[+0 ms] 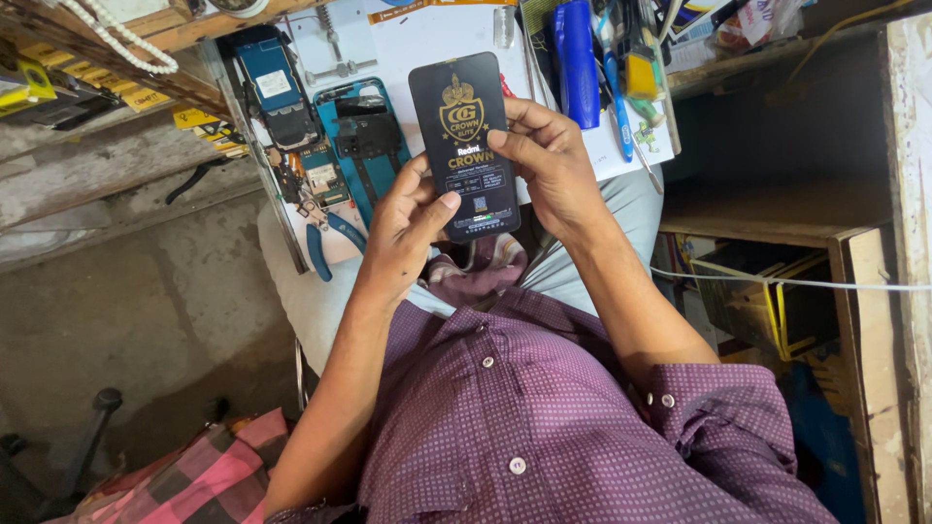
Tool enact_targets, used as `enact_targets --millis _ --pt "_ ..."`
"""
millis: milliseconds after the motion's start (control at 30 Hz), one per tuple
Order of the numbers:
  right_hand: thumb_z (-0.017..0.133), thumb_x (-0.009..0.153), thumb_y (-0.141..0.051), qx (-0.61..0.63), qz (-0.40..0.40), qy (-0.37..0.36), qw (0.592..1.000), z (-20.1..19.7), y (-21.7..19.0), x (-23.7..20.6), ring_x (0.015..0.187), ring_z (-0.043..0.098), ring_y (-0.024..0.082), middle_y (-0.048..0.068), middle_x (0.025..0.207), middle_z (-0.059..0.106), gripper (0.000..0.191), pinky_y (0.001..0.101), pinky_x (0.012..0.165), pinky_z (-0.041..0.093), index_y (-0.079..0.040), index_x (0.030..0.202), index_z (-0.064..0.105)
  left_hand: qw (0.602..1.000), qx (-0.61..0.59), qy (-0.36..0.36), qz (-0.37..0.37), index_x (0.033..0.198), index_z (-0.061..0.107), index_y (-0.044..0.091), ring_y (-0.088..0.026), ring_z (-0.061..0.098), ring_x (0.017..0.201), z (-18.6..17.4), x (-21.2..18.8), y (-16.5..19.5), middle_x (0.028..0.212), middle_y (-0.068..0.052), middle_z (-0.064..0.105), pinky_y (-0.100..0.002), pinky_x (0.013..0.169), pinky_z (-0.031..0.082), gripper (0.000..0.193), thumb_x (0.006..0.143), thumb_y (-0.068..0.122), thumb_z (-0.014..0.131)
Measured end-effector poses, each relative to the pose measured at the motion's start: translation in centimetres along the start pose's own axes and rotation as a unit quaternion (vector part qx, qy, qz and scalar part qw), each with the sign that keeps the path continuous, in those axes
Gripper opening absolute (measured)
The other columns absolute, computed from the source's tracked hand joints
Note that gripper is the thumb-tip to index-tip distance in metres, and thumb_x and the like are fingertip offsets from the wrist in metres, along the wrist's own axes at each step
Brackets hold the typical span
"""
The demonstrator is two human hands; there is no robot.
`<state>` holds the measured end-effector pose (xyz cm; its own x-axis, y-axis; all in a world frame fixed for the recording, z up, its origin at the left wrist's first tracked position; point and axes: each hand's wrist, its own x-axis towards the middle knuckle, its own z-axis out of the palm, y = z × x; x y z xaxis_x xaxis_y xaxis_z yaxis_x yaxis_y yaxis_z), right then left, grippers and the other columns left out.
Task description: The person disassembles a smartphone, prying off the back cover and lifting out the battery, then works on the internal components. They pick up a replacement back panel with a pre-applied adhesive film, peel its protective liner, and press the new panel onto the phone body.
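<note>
Black and glossy, a phone screen panel (pixel 464 146) with gold print is held upright above the person's lap, before the desk's (pixel 427 39) near edge. The left hand (pixel 408 228) pinches its lower corner; the right hand (pixel 544 160) clasps its right side. Blue pliers (pixel 325 243) lie at the desk's near edge.

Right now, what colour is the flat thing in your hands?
Black with gold print, the flat panel held by both hands, seen in the head view.
</note>
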<state>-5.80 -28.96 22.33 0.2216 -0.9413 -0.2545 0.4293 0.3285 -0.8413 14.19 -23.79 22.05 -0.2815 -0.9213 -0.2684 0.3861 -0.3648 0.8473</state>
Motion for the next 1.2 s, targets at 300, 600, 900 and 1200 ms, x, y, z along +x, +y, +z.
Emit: enact_targets --millis 300,600,900,1200 --pt "0.068 0.099 -0.003 -0.013 0.013 0.011 1.0 0.1 0.2 -0.1 0.097 0.07 0.011 0.006 0.111 0.075 0.029 0.0263 0.088 0.057 0.003 0.128 0.067 1.0 -0.002 -0.019 0.008 0.153 0.037 0.001 -0.012 0.065 0.111 -0.6 0.3 -1.2 0.125 -0.014 0.07 -0.028 0.098 0.052 0.055 0.104 0.009 0.062" --pt "0.07 0.099 -0.004 -0.014 0.017 0.023 1.0 0.0 0.6 0.0 0.095 0.069 0.009 0.005 0.109 0.075 0.03 0.0248 0.087 0.056 0.002 0.128 0.067 1.0 -0.015 -0.025 0.008 0.154 0.033 0.001 -0.015 0.066 0.112 -0.6 0.3 -1.6 0.125 -0.017 0.07 -0.029 0.1 0.053 0.059 0.103 0.005 0.062" --pt "0.069 0.099 -0.003 -0.036 0.01 0.016 0.999 0.4 0.4 0.3 0.095 0.069 0.009 0.004 0.11 0.075 0.03 0.0245 0.086 0.056 0.002 0.128 0.067 0.999 -0.045 -0.016 -0.01 0.156 0.03 0.002 -0.016 0.068 0.108 -0.6 0.6 -1.6 0.121 -0.016 0.07 -0.031 0.097 0.056 0.064 0.101 0.002 0.062" --pt "0.056 0.107 -0.02 -0.072 0.027 0.011 0.997 0.7 -0.3 -0.9 0.11 0.066 0.01 0.002 0.124 0.07 0.041 0.0258 0.097 0.055 -0.001 0.144 0.055 0.998 -0.066 -0.015 -0.009 0.156 0.032 0.002 -0.015 0.068 0.109 -0.5 0.2 -0.4 0.123 -0.016 0.07 -0.029 0.097 0.054 0.064 0.101 0.004 0.065"
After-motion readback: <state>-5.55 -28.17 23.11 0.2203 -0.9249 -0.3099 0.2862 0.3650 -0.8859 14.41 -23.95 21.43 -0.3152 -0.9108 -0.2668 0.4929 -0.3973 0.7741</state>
